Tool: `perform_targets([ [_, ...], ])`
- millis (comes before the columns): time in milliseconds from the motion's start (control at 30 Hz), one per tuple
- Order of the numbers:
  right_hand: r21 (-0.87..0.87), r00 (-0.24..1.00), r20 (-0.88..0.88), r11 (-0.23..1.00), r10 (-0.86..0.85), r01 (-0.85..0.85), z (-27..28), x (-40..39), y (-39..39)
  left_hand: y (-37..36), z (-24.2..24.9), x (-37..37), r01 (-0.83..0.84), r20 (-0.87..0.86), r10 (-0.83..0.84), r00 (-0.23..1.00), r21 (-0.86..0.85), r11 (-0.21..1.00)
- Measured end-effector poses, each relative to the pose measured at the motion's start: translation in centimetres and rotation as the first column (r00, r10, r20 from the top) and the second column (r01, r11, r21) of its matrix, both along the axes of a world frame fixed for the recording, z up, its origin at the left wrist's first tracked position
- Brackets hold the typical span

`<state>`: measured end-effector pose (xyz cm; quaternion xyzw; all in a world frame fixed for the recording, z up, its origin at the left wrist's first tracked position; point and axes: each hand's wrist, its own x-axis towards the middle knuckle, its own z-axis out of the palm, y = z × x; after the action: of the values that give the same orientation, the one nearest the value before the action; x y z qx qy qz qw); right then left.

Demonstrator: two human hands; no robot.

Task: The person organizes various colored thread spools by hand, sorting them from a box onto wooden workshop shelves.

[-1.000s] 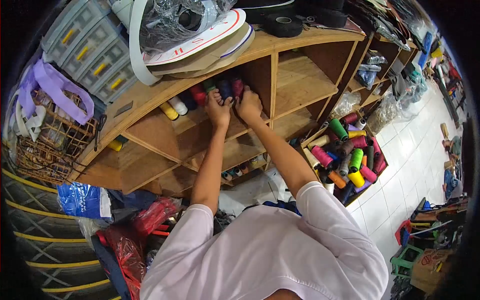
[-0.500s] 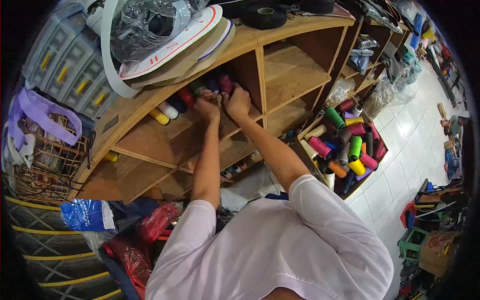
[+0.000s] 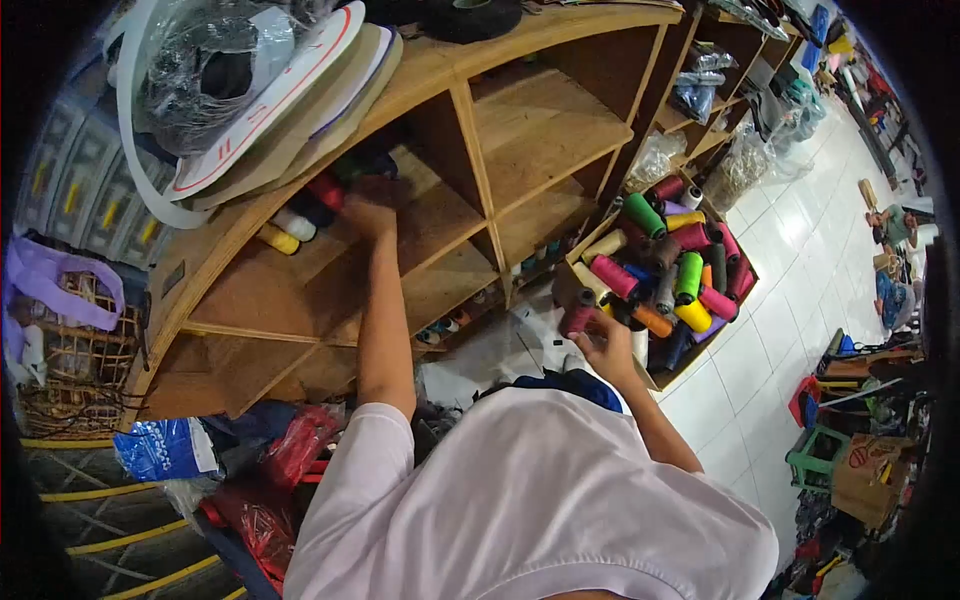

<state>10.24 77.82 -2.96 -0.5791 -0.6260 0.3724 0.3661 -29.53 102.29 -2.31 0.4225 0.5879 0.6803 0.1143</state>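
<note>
My right hand (image 3: 608, 348) is closed around a dark red thread spool (image 3: 577, 312), held at the near left edge of a box (image 3: 754, 283) filled with colourful thread spools. My left hand (image 3: 368, 207) reaches into an upper compartment of the wooden shelf (image 3: 255, 325). It is smeared by motion, so its fingers cannot be made out. Beside it in the compartment are a red spool (image 3: 326, 190), a white spool (image 3: 294, 224) and a yellow spool (image 3: 278, 239). Darker spools behind the hand are partly hidden.
Large tape rolls (image 3: 270, 100) and plastic wrap lie on the shelf top. A drawer unit (image 3: 95, 190) and a wicker basket (image 3: 80, 365) stand at the left. White floor tiles (image 3: 770, 340) run along the right, past a green stool (image 3: 820, 458) and a cardboard carton (image 3: 872, 480).
My right hand has moved from the shelf to the box, carrying the dark red spool. My left hand stays in the shelf compartment. The view has shifted slightly.
</note>
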Motion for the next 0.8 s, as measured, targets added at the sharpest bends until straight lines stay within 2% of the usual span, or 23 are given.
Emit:
perform_targets([
  [33,-0.005,0.997,-0.01,0.997,-0.075,0.075,-0.7,1.4,-0.8,-1.0,1.9,0.7,0.003,-0.108,0.0,0.994,0.027,1.0],
  [67,-0.008,0.989,-0.02,0.989,-0.149,0.149,-1.4,2.6,-1.6,-0.6,1.9,0.7,0.104,0.22,-0.125,0.967,0.102,0.989],
  [100,-0.011,0.978,-0.043,0.979,-0.203,0.203,-1.5,3.5,-2.3,-0.2,1.7,0.6,0.115,0.56,-0.253,0.789,0.269,0.956],
  [133,-0.01,0.964,-0.068,0.966,-0.258,0.257,-1.6,4.2,-2.9,0.3,1.4,0.5,0.004,0.777,-0.333,0.533,0.392,0.92],
  [200,-0.058,0.951,-0.043,0.951,-0.305,0.303,-2.6,5.8,-3.6,0.9,0.2,-0.6,0.137,0.66,-0.404,0.633,0.419,0.898],
  [233,-0.068,0.938,-0.086,0.941,-0.336,0.331,-3.2,6.3,-3.8,1.4,-0.7,-1.6,0.181,0.614,-0.428,0.663,0.424,0.888],
  [267,-0.081,0.923,-0.127,0.931,-0.364,0.356,-3.7,6.8,-4.0,2.6,-2.6,-3.5,0.231,0.455,-0.344,0.821,0.287,0.93],
  [333,-0.105,0.926,-0.153,0.937,-0.345,0.332,-4.4,8.1,-4.2,1.7,-1.5,-2.4,0.236,0.251,-0.261,0.932,0.128,0.963],
  [367,-0.067,0.925,-0.15,0.937,-0.349,0.343,-4.9,8.7,-4.1,1.2,-0.6,-1.1,0.101,0.045,-0.102,0.994,0.032,0.994],
  [400,-0.041,0.924,-0.143,0.935,-0.355,0.353,-5.8,9.3,-4.3,-0.3,0.9,0.2,-0.053,-0.179,0.044,0.983,-0.044,0.998],
  [433,0.011,0.934,-0.161,0.946,-0.318,0.324,-7.3,10.3,-4.4,-0.9,1.5,0.4,-0.109,-0.258,0.09,0.962,-0.061,0.992],
  [467,-0.045,0.93,-0.2,0.951,-0.308,0.306,-7.2,10.8,-4.4,-1.4,1.7,0.7,-0.164,-0.337,0.128,0.933,-0.078,0.983],
  [500,-0.062,0.92,-0.209,0.943,-0.333,0.327,-6.6,10.9,-4.7,-2.7,2.7,1.8,-0.17,-0.347,0.121,0.93,-0.113,0.979],
  [567,-0.077,0.898,-0.242,0.93,-0.367,0.36,-5.7,10.9,-5.1,-3.8,5.0,4.1,-0.078,-0.268,0.051,0.962,-0.089,0.993],
  [600,-0.081,0.9,-0.246,0.933,-0.359,0.35,-6.6,11.4,-5.4,-3.3,4.2,3.6,-0.087,-0.274,0.06,0.96,-0.09,0.992],
  [667,-0.157,0.871,-0.25,0.906,-0.422,0.394,-8.4,12.3,-6.4,-1.5,2.4,1.7,0.004,-0.275,-0.027,0.961,-0.084,0.996],
  [700,-0.126,0.871,-0.283,0.916,-0.401,0.38,-7.6,12.3,-6.7,-2.7,3.7,3.1,-0.081,-0.422,0.001,0.907,-0.171,0.982],
  [733,-0.128,0.872,-0.289,0.919,-0.394,0.373,-7.4,12.5,-6.8,-3.0,4.4,3.7,-0.089,-0.428,0.008,0.904,-0.169,0.982],
  [767,-0.152,0.867,-0.291,0.914,-0.405,0.376,-7.4,12.7,-7.1,-3.4,4.9,4.4,-0.16,-0.651,-0.011,0.759,-0.202,0.966],
  [800,-0.177,0.862,-0.29,0.908,-0.416,0.379,-7.5,13.0,-7.2,-3.7,5.2,4.9,-0.236,-0.825,-0.05,0.563,-0.218,0.947],
])
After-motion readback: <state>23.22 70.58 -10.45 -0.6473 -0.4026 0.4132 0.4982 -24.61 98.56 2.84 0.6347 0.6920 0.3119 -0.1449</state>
